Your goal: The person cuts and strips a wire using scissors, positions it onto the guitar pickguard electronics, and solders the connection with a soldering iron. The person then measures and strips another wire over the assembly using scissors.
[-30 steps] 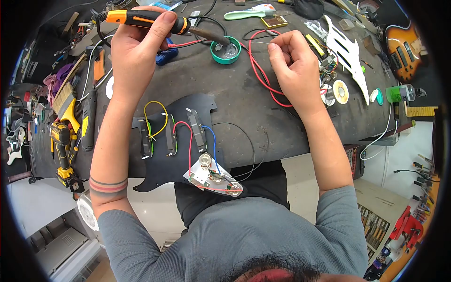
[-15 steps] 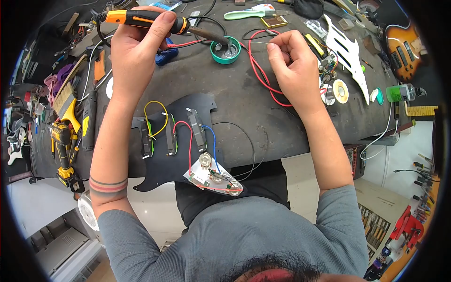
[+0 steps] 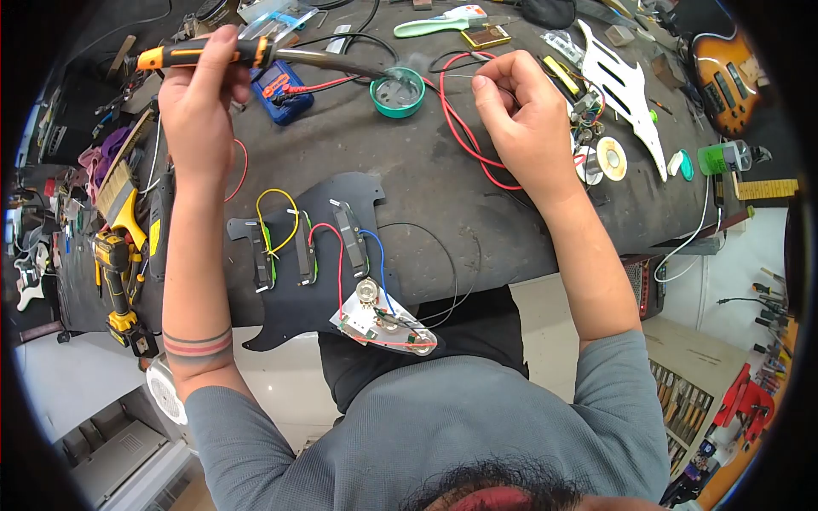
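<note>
My left hand (image 3: pixel 198 119) is closed around the orange-and-black handle of a soldering iron (image 3: pixel 319 60). The iron's tip points right, at the rim of a small green tub (image 3: pixel 399 109) holding grey, shiny paste, and a wisp of smoke hangs there. Thumb and finger of my right hand (image 3: pixel 530 119) are pinched on a thin solder wire (image 3: pixel 460 77) that reaches left toward the tub. Nearest me lies a black guitar pickguard (image 3: pixel 298 315), underside up, with several pickups (image 3: pixel 349 238), coloured wires and round pots (image 3: pixel 367 291) on a silvery plate.
A blue multimeter (image 3: pixel 281 98) with red leads (image 3: pixel 452 119) lies behind my left hand. A solder spool (image 3: pixel 611 159), white pickguard (image 3: pixel 622 89) and green bottle (image 3: pixel 724 159) are at right. A brush (image 3: pixel 123 204) and yellow drill (image 3: pixel 115 255) lie at left.
My left hand has moved left with the soldering iron, its tip drawn up toward the tub's rim, and smoke now shows. The view has shifted slightly; my right hand keeps its pinch.
</note>
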Motion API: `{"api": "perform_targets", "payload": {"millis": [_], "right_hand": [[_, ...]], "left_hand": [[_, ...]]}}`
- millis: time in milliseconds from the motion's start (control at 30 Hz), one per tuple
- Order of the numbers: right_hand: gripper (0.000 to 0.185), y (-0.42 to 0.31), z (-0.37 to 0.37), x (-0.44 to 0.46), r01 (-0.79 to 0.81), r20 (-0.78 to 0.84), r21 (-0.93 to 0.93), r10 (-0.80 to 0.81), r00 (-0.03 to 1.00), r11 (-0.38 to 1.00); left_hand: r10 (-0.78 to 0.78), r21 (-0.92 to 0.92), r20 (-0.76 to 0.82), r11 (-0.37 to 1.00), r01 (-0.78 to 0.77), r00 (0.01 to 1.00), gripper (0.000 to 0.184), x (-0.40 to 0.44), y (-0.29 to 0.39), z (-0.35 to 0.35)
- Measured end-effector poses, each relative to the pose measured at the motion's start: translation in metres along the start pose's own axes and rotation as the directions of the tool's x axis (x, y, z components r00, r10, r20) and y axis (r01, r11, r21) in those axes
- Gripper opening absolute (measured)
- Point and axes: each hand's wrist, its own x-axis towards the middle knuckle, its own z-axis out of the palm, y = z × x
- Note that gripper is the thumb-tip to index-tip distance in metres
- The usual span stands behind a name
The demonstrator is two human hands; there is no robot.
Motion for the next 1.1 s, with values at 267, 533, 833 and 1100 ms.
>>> {"api": "perform_targets", "payload": {"millis": [267,533,833,1100], "right_hand": [[0.013,0.002,-0.001,-0.001,-0.044,0.061,0.027,0.043,0.997,0.999],[0.019,-0.037,-0.004,0.042,-0.011,0.274,-0.163,0.056,0.960,0.987],[0.020,-0.030,0.010,0.066,0.145,0.329,-0.285,-0.046,0.943,0.948],[0.015,-0.012,0.031,0.051,0.234,0.412,-0.419,-0.046,0.910,0.877]], "left_hand": [[-0.148,-0.227,-0.056,0.965,0.131,0.987,0.021,0.003,0.004,-0.025],[-0.142,-0.336,-0.050,0.934,0.117,0.989,0.025,0.005,0.000,-0.050],[-0.112,-0.405,-0.022,0.909,0.094,0.993,0.018,-0.006,-0.005,-0.069],[-0.127,-0.424,-0.098,0.903,0.073,0.987,0.020,-0.007,-0.004,-0.059]]}}
